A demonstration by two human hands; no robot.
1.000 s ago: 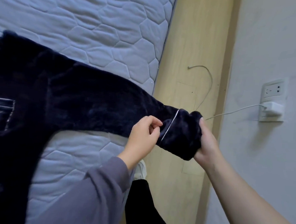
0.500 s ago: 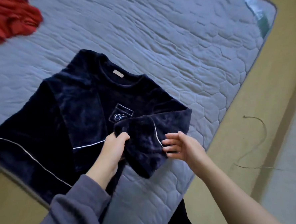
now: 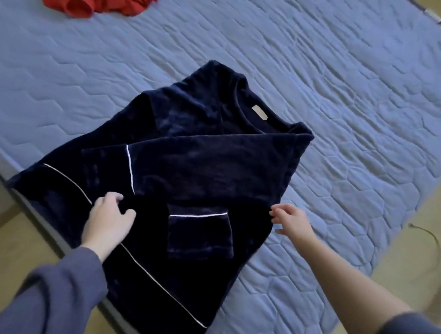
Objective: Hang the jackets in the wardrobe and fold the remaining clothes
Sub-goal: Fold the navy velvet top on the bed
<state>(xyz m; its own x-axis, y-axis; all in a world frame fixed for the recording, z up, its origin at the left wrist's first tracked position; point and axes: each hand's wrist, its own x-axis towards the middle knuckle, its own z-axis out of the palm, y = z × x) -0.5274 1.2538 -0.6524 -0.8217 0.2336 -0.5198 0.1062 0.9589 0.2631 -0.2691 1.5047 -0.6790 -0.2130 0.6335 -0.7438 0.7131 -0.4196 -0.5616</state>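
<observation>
Writing on the beige neck tag [image 3: 260, 113] of the navy top [image 3: 214, 166] cannot be made out. The top is laid on the mattress [image 3: 347, 97], sleeves folded across. The left hand [image 3: 108, 216] is rested on it, fingers spread; the right hand [image 3: 292, 220] is held slack at its edge, with nothing gripped.

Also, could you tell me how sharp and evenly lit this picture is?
Head view: even light, no glare; the navy top reads very dark, with little fold detail; the left hand, right hand and grey sleeve are motion-blurred; the mattress quilting is fairly sharp.
</observation>
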